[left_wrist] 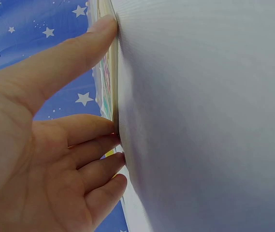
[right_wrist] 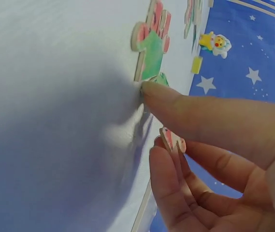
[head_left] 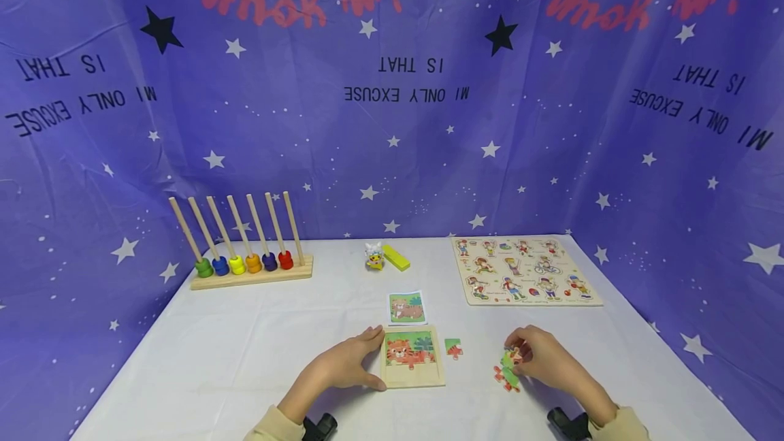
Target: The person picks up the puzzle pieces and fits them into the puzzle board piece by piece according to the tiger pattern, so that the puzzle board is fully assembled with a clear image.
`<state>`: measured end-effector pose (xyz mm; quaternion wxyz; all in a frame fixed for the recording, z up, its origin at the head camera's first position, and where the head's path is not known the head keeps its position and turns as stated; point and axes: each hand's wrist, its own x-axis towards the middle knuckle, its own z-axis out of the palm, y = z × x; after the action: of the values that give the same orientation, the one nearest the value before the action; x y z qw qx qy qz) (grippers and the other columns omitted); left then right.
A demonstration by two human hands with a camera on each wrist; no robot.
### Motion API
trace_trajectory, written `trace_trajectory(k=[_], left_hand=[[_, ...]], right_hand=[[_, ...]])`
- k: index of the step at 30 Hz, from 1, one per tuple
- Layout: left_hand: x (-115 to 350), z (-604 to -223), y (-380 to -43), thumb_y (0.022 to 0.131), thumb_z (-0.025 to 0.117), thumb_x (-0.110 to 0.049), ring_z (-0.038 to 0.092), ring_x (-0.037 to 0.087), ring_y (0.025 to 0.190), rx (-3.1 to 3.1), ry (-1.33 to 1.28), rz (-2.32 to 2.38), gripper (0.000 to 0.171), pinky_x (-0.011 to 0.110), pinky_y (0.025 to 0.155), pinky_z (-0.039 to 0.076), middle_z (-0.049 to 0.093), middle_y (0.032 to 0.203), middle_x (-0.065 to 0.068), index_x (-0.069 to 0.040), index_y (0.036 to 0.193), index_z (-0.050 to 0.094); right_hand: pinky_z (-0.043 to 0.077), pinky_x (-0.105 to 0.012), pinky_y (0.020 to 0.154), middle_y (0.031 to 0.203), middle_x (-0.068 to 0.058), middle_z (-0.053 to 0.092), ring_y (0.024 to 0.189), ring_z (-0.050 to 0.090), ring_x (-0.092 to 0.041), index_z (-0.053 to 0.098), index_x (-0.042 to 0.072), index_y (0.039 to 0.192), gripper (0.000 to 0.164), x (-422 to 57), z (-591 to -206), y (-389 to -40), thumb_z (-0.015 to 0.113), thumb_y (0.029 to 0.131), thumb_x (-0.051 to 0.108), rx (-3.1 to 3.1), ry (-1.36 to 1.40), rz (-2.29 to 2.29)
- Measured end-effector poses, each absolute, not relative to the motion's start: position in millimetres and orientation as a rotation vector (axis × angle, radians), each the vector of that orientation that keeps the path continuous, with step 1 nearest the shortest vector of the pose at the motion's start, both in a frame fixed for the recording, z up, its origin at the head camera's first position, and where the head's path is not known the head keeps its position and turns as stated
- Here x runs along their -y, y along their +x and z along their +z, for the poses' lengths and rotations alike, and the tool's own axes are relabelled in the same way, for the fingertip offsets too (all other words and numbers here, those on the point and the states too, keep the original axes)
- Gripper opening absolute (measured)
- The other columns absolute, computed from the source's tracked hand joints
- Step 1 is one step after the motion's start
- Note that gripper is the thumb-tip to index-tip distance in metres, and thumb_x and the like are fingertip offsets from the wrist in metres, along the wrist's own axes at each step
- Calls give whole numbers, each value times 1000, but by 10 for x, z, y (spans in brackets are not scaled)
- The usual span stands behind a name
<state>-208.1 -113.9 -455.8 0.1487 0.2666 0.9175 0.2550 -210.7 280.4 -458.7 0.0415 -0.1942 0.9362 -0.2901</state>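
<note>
Pale wooden puzzle frame (head_left: 414, 378) lies flat on the white counter (head_left: 257, 339), its upper part filled with a red tiger picture (head_left: 404, 351) and its lower part bare. At its 9 o'clock edge rests the left hand (head_left: 348, 361), spread, thumb at the near corner and fingertips at the far one, touching the side without closing round it.

One loose puzzle piece (head_left: 454, 348) sits just beside the frame at 3 o'clock; farther that way is a cluster of red and green pieces (head_left: 507, 378). Over these the right hand (head_left: 547, 358) is half curled, thumb tip by a green piece and a red one among the fingers; I cannot tell whether it is pinched.

At the frame's 12 o'clock is a picture card (head_left: 407, 308); at 10 o'clock, a peg stand (head_left: 252, 280) with coloured rings; at 2 o'clock, a figure board (head_left: 523, 271).
</note>
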Motion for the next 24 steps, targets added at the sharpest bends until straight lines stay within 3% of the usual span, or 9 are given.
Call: trace_trajectory(k=[9,14,20,24], left_hand=[[1139,-4565,-2088,75,80,-42,28,36,140,-2644,773,724,94,50,112,28,30,154,17,4,145,37],[1142,-4575,-2091,74,79,-43,27,36,141,-2647,774,718,95,51,111,28,30,154,17,4,145,37],[1141,-4576,-2093,75,79,-43,27,36,141,-2648,780,718,95,51,111,28,30,154,17,4,145,37],[1142,-4582,-2095,75,79,-43,27,36,141,-2648,781,718,94,51,111,28,30,154,17,4,145,37]], right_hand=[[46,-23,56,75,8,60,64,52,-3,69,13,95,21,-2824,-4573,-2136,80,77,10,-2862,-649,-921],[52,-24,62,81,7,66,71,60,-5,72,13,96,13,-2763,-4536,-2179,72,85,7,-2888,-738,-969],[55,-25,66,90,5,69,77,64,-7,73,11,99,13,-2571,-4501,-2217,70,87,7,-2874,-826,-1013],[55,-24,64,86,7,69,74,63,-5,71,13,98,12,-2416,-4514,-2228,71,86,8,-2845,-856,-1061]])
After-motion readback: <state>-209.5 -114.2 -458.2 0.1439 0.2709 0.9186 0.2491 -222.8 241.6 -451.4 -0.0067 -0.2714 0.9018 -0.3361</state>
